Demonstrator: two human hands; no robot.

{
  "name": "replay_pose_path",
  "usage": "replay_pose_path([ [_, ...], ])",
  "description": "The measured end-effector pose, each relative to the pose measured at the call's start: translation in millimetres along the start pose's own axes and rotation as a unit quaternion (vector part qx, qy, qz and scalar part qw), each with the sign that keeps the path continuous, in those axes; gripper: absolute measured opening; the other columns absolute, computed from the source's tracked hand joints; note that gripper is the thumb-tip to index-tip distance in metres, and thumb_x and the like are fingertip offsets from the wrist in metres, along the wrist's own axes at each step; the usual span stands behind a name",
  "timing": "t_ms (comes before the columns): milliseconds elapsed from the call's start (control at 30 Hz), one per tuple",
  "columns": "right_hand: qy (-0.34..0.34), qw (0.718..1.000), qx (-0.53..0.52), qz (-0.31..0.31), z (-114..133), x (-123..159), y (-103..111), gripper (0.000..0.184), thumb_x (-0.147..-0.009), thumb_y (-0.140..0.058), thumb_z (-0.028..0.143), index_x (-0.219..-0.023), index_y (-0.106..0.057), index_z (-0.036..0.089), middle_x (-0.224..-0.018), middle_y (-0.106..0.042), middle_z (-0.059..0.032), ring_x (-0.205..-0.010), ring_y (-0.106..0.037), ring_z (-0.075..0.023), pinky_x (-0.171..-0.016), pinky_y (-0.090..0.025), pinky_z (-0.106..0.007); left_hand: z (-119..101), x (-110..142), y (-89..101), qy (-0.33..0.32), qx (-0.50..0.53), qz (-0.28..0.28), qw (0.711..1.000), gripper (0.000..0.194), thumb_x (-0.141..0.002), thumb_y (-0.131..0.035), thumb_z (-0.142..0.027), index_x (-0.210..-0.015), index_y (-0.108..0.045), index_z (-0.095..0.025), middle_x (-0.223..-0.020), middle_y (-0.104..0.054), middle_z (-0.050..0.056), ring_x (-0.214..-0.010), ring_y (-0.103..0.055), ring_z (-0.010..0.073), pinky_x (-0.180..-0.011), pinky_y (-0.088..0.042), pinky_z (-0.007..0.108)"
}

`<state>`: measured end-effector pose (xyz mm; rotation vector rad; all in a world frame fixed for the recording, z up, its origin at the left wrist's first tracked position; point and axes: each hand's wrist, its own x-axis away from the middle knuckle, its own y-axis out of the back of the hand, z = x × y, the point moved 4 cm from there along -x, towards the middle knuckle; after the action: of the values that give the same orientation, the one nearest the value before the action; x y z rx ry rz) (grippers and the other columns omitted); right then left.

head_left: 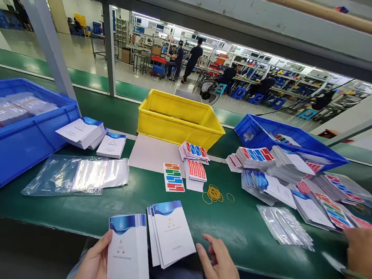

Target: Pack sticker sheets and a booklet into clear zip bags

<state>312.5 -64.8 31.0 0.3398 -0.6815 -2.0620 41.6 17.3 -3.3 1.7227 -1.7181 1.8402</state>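
Observation:
A fanned stack of white booklets with blue tops (128, 255) is gripped in my left hand (94, 261), thumb along its left side. Beside it, a smaller pile of matching booklets (172, 233) rests at the table's front edge, slightly spread. My right hand (219, 267) is just right of that pile, fingers apart and holding nothing; a fingertip is close to the pile's lower right corner, and I cannot tell whether it touches. Past them lie yellow rubber bands (214, 194), a sheet of coloured labels (174, 178) and stacks of red label sheets (197, 170).
A yellow bin (180, 128) stands at the back, between a blue bin of bagged items (21, 143) and another blue bin (326, 163). Clear plastic bags (89, 177) lie left. Piled booklets (281, 190) and more bags (285, 224) lie right, near another person's hand (363, 256).

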Motion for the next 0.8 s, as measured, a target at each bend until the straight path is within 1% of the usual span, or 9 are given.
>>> replay_pose_path([
  [33,0.028,0.999,-0.006,0.017,8,0,1,0.034,-0.074,-0.058,0.050,-0.090,-0.064,0.021,-0.075,-0.057,-0.0031,-0.062,-0.054,-0.0174,-0.059,-0.046,-0.029,2,-1,-2.2,0.010,0.000,0.007,1.000,0.014,-0.078,-0.059,-0.019,-0.088,-0.067,-0.012,-0.082,-0.074,0.012,-0.084,-0.068,0.0288,-0.082,-0.051,0.044],
  [100,0.058,0.989,-0.080,0.111,30,2,-10,0.036,-0.081,-0.048,0.051,-0.090,-0.065,0.020,-0.086,-0.060,-0.0078,-0.070,-0.058,-0.0192,-0.066,-0.047,-0.030,7,-2,-6.9,0.023,-0.001,0.017,1.000,0.014,-0.077,-0.061,-0.020,-0.088,-0.066,-0.012,-0.081,-0.073,0.011,-0.084,-0.067,0.0292,-0.083,-0.050,0.045],
  [200,0.015,0.930,-0.203,0.306,64,12,-47,0.053,-0.084,-0.037,0.059,-0.099,-0.062,0.015,-0.077,-0.061,-0.0067,-0.061,-0.056,-0.0166,-0.063,-0.046,-0.029,10,-2,-14.2,0.013,-0.012,0.018,1.000,0.010,-0.074,-0.064,-0.020,-0.081,-0.066,-0.012,-0.074,-0.072,0.008,-0.074,-0.068,0.0260,-0.079,-0.051,0.043],
  [267,0.017,0.901,-0.225,0.371,83,16,-67,0.056,-0.082,-0.038,0.062,-0.090,-0.064,0.013,-0.071,-0.059,-0.0044,-0.063,-0.053,-0.0161,-0.061,-0.043,-0.027,9,0,-18.8,-0.018,-0.021,0.016,0.999,0.006,-0.072,-0.067,-0.019,-0.075,-0.066,-0.013,-0.067,-0.070,0.005,-0.066,-0.067,0.0214,-0.075,-0.052,0.038],
  [367,0.010,0.895,-0.241,0.375,94,14,-83,0.050,-0.080,-0.045,0.060,-0.069,-0.061,0.013,-0.065,-0.053,-0.0010,-0.062,-0.045,-0.0142,-0.060,-0.036,-0.025,5,4,-24.1,-0.067,-0.033,0.019,0.997,0.006,-0.070,-0.069,-0.018,-0.070,-0.064,-0.015,-0.062,-0.066,0.000,-0.059,-0.063,0.0150,-0.070,-0.052,0.030],
  [467,-0.039,0.884,-0.279,0.373,89,9,-89,0.050,-0.074,-0.051,0.062,-0.060,-0.054,0.014,-0.058,-0.044,0.0023,-0.056,-0.036,-0.0114,-0.055,-0.029,-0.023,3,6,-25.9,-0.098,-0.051,0.018,0.994,0.008,-0.071,-0.069,-0.021,-0.069,-0.064,-0.015,-0.060,-0.065,0.000,-0.057,-0.060,0.0127,-0.063,-0.051,0.025],
  [600,-0.063,0.879,-0.300,0.366,83,4,-90,0.049,-0.071,-0.055,0.060,-0.054,-0.052,0.015,-0.055,-0.040,0.0029,-0.054,-0.031,-0.0102,-0.051,-0.024,-0.022,2,7,-27.2,-0.108,-0.073,0.010,0.991,0.010,-0.070,-0.069,-0.023,-0.070,-0.065,-0.014,-0.066,-0.068,0.003,-0.060,-0.061,0.0144,-0.059,-0.050,0.024],
  [700,-0.058,0.873,-0.312,0.370,83,3,-88,0.046,-0.073,-0.056,0.056,-0.057,-0.056,0.013,-0.057,-0.042,0.0019,-0.054,-0.032,-0.0101,-0.052,-0.025,-0.022,2,6,-30.2,-0.093,-0.073,0.021,0.993,0.010,-0.072,-0.068,-0.024,-0.074,-0.066,-0.015,-0.069,-0.069,0.003,-0.067,-0.064,0.0167,-0.064,-0.051,0.025],
  [800,-0.056,0.879,-0.311,0.356,82,1,-86,0.045,-0.073,-0.057,0.054,-0.053,-0.053,0.014,-0.056,-0.039,0.0027,-0.054,-0.030,-0.0098,-0.051,-0.023,-0.022,2,5,-32.8,-0.077,-0.061,0.030,0.995,0.010,-0.074,-0.065,-0.025,-0.077,-0.067,-0.015,-0.073,-0.071,0.004,-0.075,-0.065,0.0201,-0.072,-0.052,0.029],
])
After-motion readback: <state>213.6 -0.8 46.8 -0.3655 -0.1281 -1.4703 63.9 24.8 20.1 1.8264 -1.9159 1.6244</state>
